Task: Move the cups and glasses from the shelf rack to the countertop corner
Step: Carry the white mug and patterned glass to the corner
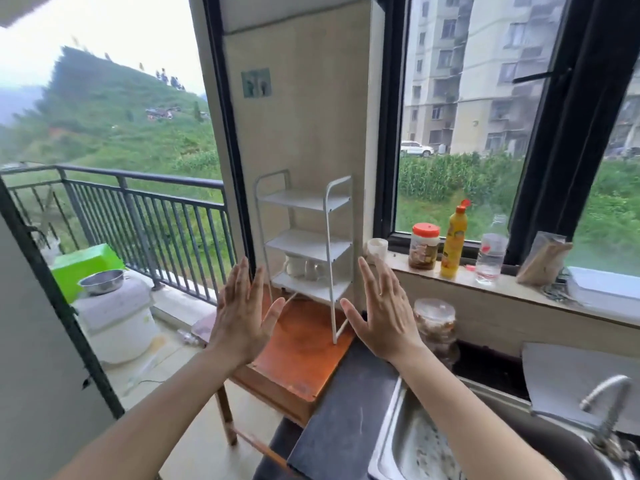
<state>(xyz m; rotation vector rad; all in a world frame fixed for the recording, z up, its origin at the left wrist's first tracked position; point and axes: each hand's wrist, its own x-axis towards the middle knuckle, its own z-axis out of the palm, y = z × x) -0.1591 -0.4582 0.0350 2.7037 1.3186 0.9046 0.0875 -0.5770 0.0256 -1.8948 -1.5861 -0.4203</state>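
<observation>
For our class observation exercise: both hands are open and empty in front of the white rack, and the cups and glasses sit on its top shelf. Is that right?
Not quite. The head view shows the cups and glasses on the bottom shelf of the white rack; its top shelf is bare. The left hand and right hand are indeed open and empty in front of it.

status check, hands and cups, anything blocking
Left hand and right hand open, empty, short of rack. Cups on bottom shelf, untouched. Nothing blocking.
</observation>
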